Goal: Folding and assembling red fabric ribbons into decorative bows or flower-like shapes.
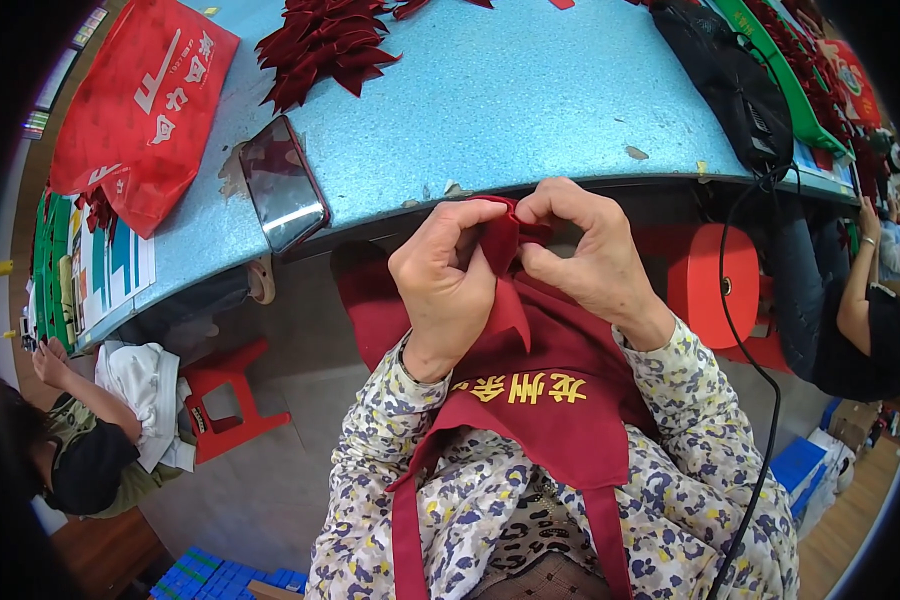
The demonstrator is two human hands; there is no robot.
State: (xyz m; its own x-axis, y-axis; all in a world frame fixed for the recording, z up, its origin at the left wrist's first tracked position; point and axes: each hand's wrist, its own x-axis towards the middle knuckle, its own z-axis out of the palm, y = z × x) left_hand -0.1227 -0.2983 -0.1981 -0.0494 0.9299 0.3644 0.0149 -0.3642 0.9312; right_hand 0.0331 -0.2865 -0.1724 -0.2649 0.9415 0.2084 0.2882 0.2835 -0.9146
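My left hand and my right hand meet just below the table's front edge, both pinching a dark red strip of fabric folded between the fingertips. Its tail hangs down toward my dark red apron with yellow lettering. A pile of finished dark red fabric bows lies on the blue table at the far side, well away from both hands.
A phone lies face up near the table's front edge, left of my hands. A red bag covers the left end. A black bag and cable sit right. Red stools stand below. Two other people sit at left and right.
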